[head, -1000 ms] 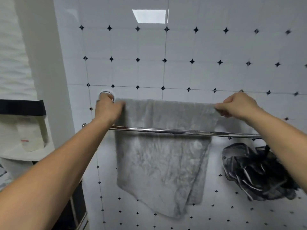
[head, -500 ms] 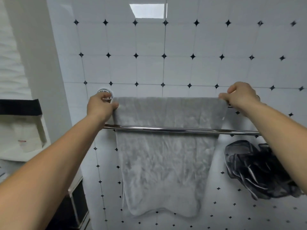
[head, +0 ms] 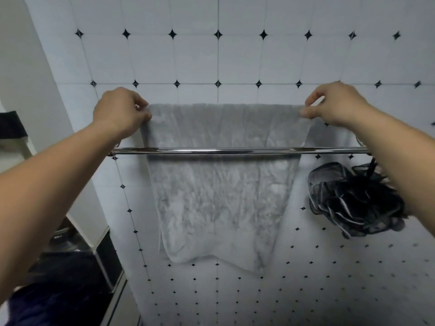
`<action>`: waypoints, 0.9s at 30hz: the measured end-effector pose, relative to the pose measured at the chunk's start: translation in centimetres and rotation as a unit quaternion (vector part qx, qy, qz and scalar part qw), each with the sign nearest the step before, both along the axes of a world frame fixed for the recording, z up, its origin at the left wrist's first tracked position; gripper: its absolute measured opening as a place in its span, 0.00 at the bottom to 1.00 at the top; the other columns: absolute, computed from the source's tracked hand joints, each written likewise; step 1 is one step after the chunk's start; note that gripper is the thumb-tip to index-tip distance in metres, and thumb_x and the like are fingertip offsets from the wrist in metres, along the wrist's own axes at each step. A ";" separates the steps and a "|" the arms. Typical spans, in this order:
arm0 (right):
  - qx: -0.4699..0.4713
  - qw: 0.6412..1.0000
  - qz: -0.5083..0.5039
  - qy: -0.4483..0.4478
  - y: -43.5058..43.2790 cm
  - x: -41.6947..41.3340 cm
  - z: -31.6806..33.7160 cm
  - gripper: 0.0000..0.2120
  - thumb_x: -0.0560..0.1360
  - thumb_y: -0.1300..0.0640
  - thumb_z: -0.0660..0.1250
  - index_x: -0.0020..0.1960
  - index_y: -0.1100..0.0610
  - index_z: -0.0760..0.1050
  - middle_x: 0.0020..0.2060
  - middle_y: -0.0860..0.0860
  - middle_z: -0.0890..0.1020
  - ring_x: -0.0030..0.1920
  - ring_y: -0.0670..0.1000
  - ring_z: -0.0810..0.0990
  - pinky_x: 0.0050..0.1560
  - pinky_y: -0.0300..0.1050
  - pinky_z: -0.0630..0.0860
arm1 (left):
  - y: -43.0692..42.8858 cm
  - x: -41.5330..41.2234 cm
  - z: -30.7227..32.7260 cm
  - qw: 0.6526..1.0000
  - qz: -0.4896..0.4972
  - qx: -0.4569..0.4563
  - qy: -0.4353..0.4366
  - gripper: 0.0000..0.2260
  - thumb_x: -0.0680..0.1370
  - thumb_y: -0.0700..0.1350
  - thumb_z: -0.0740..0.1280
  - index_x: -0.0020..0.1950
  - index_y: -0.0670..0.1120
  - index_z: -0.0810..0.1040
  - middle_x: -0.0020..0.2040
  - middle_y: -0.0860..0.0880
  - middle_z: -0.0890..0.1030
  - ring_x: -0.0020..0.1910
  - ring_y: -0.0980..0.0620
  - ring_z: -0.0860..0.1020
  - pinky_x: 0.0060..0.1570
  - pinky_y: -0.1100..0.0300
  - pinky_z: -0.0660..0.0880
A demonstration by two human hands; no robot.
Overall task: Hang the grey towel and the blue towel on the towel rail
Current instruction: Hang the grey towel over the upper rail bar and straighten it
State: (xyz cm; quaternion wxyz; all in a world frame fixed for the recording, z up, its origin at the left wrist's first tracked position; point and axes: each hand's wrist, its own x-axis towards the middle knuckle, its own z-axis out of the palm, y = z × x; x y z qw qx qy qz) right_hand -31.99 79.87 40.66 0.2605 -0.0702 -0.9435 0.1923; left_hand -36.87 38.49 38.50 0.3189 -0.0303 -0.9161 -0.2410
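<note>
Both hands are raised to the tiled wall (head: 235, 62). Left hand (head: 120, 111) is pinching the grey towel (head: 219, 196) at its upper left corner; right hand (head: 334, 104) is pinching the upper right corner between thumb and fingers. Towel is hanging spread flat behind the chrome towel rail (head: 235, 151), its top edge held above that bar. A dark mesh bath sponge (head: 353, 203) is hanging from the rail's right end. Dark blue cloth (head: 54, 300), blurred, is lying at lower left.
</note>
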 end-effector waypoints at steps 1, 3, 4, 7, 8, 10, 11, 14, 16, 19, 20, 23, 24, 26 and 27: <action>0.025 1.000 -0.010 0.006 -0.1 0.2 0.1 0.15 0.68 0.44 0.75 0.51 0.48 0.78 0.51 0.51 0.82 0.51 0.57 0.79 0.57 0.52 0.74 | -0.2 0.0 0.1 1.000 -0.003 -0.006 -0.013 0.15 0.71 0.47 0.74 0.57 0.47 0.82 0.54 0.42 0.84 0.56 0.42 0.79 0.56 0.51 0.75; 0.066 0.998 0.012 0.021 -0.3 0.2 0.3 0.18 0.69 0.41 0.72 0.57 0.45 0.78 0.56 0.48 0.82 0.55 0.56 0.78 0.59 0.53 0.73 | -0.4 -0.2 0.4 0.999 -0.008 -0.020 -0.036 0.18 0.70 0.46 0.75 0.59 0.47 0.82 0.55 0.42 0.83 0.56 0.42 0.79 0.56 0.51 0.74; 0.092 0.995 0.032 0.019 -0.5 0.1 0.2 0.19 0.70 0.41 0.71 0.60 0.44 0.77 0.58 0.48 0.81 0.58 0.57 0.76 0.61 0.55 0.70 | -0.4 -0.2 0.5 0.999 -0.011 -0.025 -0.041 0.18 0.70 0.45 0.75 0.59 0.47 0.82 0.55 0.41 0.83 0.57 0.42 0.79 0.57 0.51 0.74; 0.180 0.982 0.055 -0.003 -1.0 -0.8 -0.7 0.16 0.74 0.44 0.69 0.61 0.44 0.77 0.57 0.51 0.82 0.63 0.59 0.72 0.62 0.55 0.63 | -0.1 -0.1 0.6 0.998 -0.013 -0.034 -0.041 0.19 0.69 0.43 0.76 0.59 0.46 0.82 0.54 0.40 0.83 0.57 0.41 0.78 0.59 0.50 0.74; 0.188 0.981 0.053 -0.002 -0.9 -1.1 -0.9 0.15 0.74 0.45 0.69 0.60 0.45 0.78 0.55 0.52 0.82 0.62 0.60 0.71 0.61 0.54 0.63 | -0.2 -0.1 0.5 0.998 -0.010 -0.039 -0.039 0.19 0.68 0.43 0.77 0.59 0.46 0.82 0.54 0.40 0.83 0.57 0.40 0.78 0.59 0.50 0.74; 0.185 0.982 0.045 0.004 -0.4 -1.3 -1.1 0.14 0.74 0.45 0.70 0.59 0.45 0.78 0.52 0.53 0.83 0.61 0.60 0.71 0.60 0.54 0.62 | -0.6 0.2 0.1 0.998 -0.005 -0.055 -0.033 0.21 0.68 0.43 0.77 0.60 0.47 0.81 0.54 0.41 0.83 0.58 0.40 0.78 0.58 0.49 0.74; 0.187 0.981 0.041 0.006 -0.1 -1.4 -1.2 0.14 0.74 0.46 0.70 0.59 0.45 0.78 0.51 0.53 0.83 0.61 0.60 0.70 0.60 0.54 0.62 | -0.8 0.3 -0.1 0.997 -0.003 -0.068 -0.026 0.21 0.68 0.43 0.76 0.61 0.48 0.80 0.55 0.41 0.83 0.59 0.39 0.77 0.59 0.48 0.73; 0.200 0.979 0.036 0.000 0.2 -1.6 -1.4 0.17 0.74 0.46 0.70 0.62 0.47 0.77 0.53 0.55 0.82 0.62 0.61 0.69 0.61 0.55 0.62 | -1.3 0.7 -0.9 0.995 0.014 -0.099 0.002 0.20 0.72 0.44 0.73 0.63 0.50 0.79 0.61 0.43 0.81 0.61 0.38 0.76 0.57 0.47 0.72; 0.191 0.981 0.045 0.004 0.2 -1.5 -1.4 0.18 0.74 0.44 0.69 0.63 0.46 0.76 0.56 0.54 0.82 0.64 0.61 0.68 0.63 0.56 0.61 | -1.2 0.8 -1.1 0.990 0.046 -0.133 0.018 0.15 0.74 0.42 0.69 0.61 0.51 0.80 0.59 0.42 0.81 0.58 0.36 0.77 0.52 0.48 0.72; 0.141 0.987 0.067 0.034 0.4 -1.3 -1.3 0.16 0.77 0.43 0.63 0.64 0.43 0.76 0.61 0.51 0.80 0.67 0.61 0.67 0.65 0.57 0.60 | -1.2 0.9 -0.3 0.976 0.096 -0.175 0.089 0.13 0.72 0.43 0.65 0.54 0.49 0.82 0.51 0.37 0.82 0.52 0.33 0.78 0.46 0.49 0.71; 0.143 0.987 0.071 0.036 0.4 -1.3 -1.4 0.15 0.78 0.44 0.62 0.64 0.42 0.76 0.61 0.51 0.80 0.67 0.61 0.67 0.65 0.56 0.60 | -1.1 0.7 0.1 0.970 0.081 -0.193 0.123 0.14 0.72 0.45 0.64 0.56 0.47 0.82 0.52 0.36 0.82 0.52 0.33 0.78 0.48 0.47 0.72; 0.172 0.982 0.074 0.027 0.0 -1.7 -1.6 0.13 0.79 0.48 0.62 0.61 0.44 0.78 0.56 0.54 0.82 0.65 0.62 0.69 0.62 0.55 0.61 | 0.5 0.0 0.5 0.955 -0.042 -0.274 0.107 0.19 0.75 0.52 0.62 0.64 0.48 0.77 0.59 0.39 0.79 0.59 0.36 0.75 0.60 0.43 0.66; 0.183 0.981 0.066 0.027 0.0 -1.7 -1.6 0.13 0.78 0.48 0.63 0.61 0.45 0.78 0.55 0.55 0.83 0.64 0.61 0.69 0.62 0.55 0.61 | 1.0 -0.5 0.3 0.949 -0.065 -0.296 0.084 0.17 0.77 0.52 0.62 0.64 0.49 0.77 0.60 0.41 0.80 0.60 0.38 0.75 0.62 0.43 0.64; 0.233 0.971 0.036 0.024 0.3 -1.7 -1.3 0.12 0.77 0.47 0.65 0.60 0.46 0.79 0.53 0.55 0.83 0.62 0.60 0.69 0.61 0.55 0.61 | 1.1 -1.5 -0.2 0.950 -0.065 -0.301 0.055 0.13 0.79 0.48 0.63 0.62 0.51 0.78 0.59 0.43 0.81 0.60 0.40 0.76 0.63 0.45 0.62; 0.269 0.963 0.015 0.022 0.6 -1.6 -1.3 0.11 0.77 0.48 0.66 0.59 0.47 0.79 0.52 0.56 0.83 0.60 0.60 0.69 0.60 0.56 0.61 | 0.8 -1.9 -0.3 0.953 -0.061 -0.292 0.057 0.12 0.79 0.47 0.64 0.62 0.50 0.78 0.58 0.44 0.81 0.59 0.40 0.77 0.63 0.46 0.63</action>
